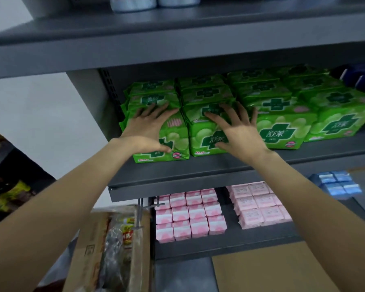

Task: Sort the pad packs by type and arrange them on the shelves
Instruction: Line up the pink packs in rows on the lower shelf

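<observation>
Several green pad packs [282, 123] with a dark green cross stand in rows on the middle grey shelf [198, 167]. My left hand [150, 129] lies flat, fingers spread, on the leftmost front green pack [175, 142]. My right hand [238, 129] rests with straight spread fingers on the neighbouring front pack [200, 135]. On the shelf below lie small pink pad packs [190, 216] in a block at the left and paler pink packs [259, 205] at the right. Blue packs [337, 182] sit at the far right of the lower shelf.
Dark blue packs [362, 79] stand at the right end of the middle shelf. An open cardboard box [93, 249] with wrapped goods stands on the floor at the lower left. A flat cardboard sheet [272, 270] lies at the lower right. White containers [154, 3] sit on the top shelf.
</observation>
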The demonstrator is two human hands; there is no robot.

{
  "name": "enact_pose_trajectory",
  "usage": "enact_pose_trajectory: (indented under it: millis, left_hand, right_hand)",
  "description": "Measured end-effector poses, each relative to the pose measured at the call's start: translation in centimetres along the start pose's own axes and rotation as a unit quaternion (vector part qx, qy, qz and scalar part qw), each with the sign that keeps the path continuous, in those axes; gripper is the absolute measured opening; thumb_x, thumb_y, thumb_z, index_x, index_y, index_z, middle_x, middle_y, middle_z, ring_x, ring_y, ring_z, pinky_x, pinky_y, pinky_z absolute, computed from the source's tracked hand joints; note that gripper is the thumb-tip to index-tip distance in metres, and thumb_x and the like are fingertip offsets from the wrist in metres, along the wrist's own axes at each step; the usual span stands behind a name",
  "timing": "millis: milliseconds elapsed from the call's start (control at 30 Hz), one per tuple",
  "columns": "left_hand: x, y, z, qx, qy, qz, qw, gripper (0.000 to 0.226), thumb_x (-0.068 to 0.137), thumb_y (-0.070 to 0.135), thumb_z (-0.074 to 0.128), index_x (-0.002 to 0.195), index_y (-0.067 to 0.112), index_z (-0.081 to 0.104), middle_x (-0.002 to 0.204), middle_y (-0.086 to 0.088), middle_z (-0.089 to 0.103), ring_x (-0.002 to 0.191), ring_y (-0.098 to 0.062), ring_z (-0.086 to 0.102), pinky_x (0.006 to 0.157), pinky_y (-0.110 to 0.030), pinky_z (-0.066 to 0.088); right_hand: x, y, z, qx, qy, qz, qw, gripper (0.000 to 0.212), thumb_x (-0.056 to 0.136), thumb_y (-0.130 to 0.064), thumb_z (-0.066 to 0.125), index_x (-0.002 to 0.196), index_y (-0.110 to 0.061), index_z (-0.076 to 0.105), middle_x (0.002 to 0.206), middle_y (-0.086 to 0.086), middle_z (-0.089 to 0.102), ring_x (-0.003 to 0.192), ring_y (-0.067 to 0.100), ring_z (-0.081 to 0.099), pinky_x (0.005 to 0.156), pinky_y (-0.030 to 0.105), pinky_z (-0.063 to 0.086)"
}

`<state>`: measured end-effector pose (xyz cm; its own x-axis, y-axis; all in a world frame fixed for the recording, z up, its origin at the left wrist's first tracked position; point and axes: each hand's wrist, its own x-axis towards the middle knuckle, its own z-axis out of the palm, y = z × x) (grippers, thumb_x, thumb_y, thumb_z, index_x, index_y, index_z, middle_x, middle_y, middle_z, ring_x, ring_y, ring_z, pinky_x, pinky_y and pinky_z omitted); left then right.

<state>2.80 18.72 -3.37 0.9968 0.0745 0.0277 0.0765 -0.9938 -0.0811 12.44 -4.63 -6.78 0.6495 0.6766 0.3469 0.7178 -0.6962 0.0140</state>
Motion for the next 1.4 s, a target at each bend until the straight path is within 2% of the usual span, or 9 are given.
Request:
enact_pose_trajectory:
  millis: [233,367,467,633,733,867,1000,1233,1400]
  left_hand:
    - [-1.4,3.5,-0.1,0.021,0.085,-0.024,0.996,0.110,0.065,0.070,0.068,0.152,0.032,0.012,0.160,-0.002,0.012,0.146,-0.031,0.008,0.117,-0.055,0.008]
    - [-0.4,6.1,-0.2,0.011,0.108,-0.009,0.994,0.102,0.067,0.078,0.058,0.150,0.041,0.013,0.159,0.001,0.017,0.144,-0.034,0.017,0.116,-0.054,0.014]
    - [0.3,6.7,0.5,0.014,0.084,-0.023,0.996,0.091,0.074,0.075,0.053,0.149,0.040,0.017,0.158,0.001,0.019,0.143,-0.033,0.018,0.114,-0.053,0.018]
    - [1.1,7.4,1.2,0.007,0.122,-0.036,0.992,0.076,0.078,0.065,0.060,0.141,0.028,0.040,0.148,-0.007,0.037,0.135,-0.035,0.032,0.109,-0.054,0.027]
    - [1.5,8.2,1.2,0.051,0.136,-0.037,0.989,0.079,0.074,0.069,0.059,0.133,0.018,0.047,0.141,-0.013,0.044,0.131,-0.039,0.037,0.109,-0.058,0.025]
    - [3.1,10.9,0.9,0.090,0.158,0.016,0.983,0.087,0.080,0.074,0.046,0.147,0.020,0.030,0.156,-0.012,0.025,0.143,-0.039,0.020,0.114,-0.060,0.009]
    - [5.4,13.5,0.9,0.040,0.094,0.021,0.995,0.071,0.093,0.064,0.029,0.152,0.031,0.008,0.160,-0.007,0.012,0.146,-0.036,0.009,0.116,-0.052,0.007]
    - [5.5,13.7,1.4,0.016,0.103,0.010,0.995,0.066,0.094,0.061,0.033,0.151,0.033,0.014,0.159,-0.005,0.017,0.145,-0.034,0.017,0.114,-0.048,0.018]
    - [5.2,13.2,1.4,-0.002,0.111,0.025,0.993,0.064,0.094,0.061,0.035,0.150,0.034,0.019,0.159,-0.001,0.020,0.145,-0.030,0.018,0.114,-0.045,0.019]
  right_hand:
    - [-3.5,4.2,-0.7,-0.083,0.056,0.039,0.994,0.107,0.057,-0.032,0.088,0.145,-0.016,0.030,0.146,0.026,0.033,0.137,0.048,0.024,0.106,0.069,0.005]
    - [-5.8,7.1,-1.4,-0.110,0.030,0.203,0.973,0.090,0.067,-0.007,0.077,0.144,-0.019,0.032,0.147,0.027,0.027,0.124,0.049,0.032,0.095,0.060,0.032]
    - [-5.7,8.2,-1.6,-0.084,0.033,0.198,0.976,0.074,0.077,-0.004,0.070,0.142,-0.017,0.037,0.140,0.031,0.033,0.114,0.050,0.036,0.085,0.057,0.040]
    - [-4.6,9.3,-1.4,-0.053,0.022,0.163,0.985,0.073,0.082,-0.017,0.072,0.143,-0.002,0.035,0.139,0.039,0.031,0.128,0.056,0.024,0.105,0.065,0.020]
    - [-5.0,9.5,-0.7,-0.042,0.011,0.164,0.986,0.087,0.080,-0.040,0.071,0.145,-0.002,0.030,0.142,0.038,0.029,0.131,0.058,0.019,0.108,0.064,0.016]
    - [-5.0,9.0,-0.6,-0.041,0.026,0.160,0.986,0.084,0.081,-0.053,0.062,0.142,0.000,0.037,0.137,0.040,0.035,0.128,0.058,0.026,0.106,0.066,0.022]
    - [-4.7,9.1,-0.4,-0.047,0.040,0.177,0.982,0.082,0.082,-0.055,0.060,0.141,-0.002,0.040,0.135,0.038,0.039,0.126,0.058,0.029,0.104,0.066,0.028]
    - [-5.0,9.7,-0.6,-0.038,0.012,0.184,0.982,0.080,0.083,-0.056,0.061,0.148,-0.019,0.030,0.146,0.024,0.033,0.133,0.049,0.024,0.096,0.058,0.040]
    - [-5.2,10.0,-1.4,-0.055,-0.003,0.176,0.983,0.076,0.088,-0.054,0.054,0.151,-0.027,0.020,0.152,0.018,0.025,0.139,0.041,0.017,0.106,0.056,0.027]
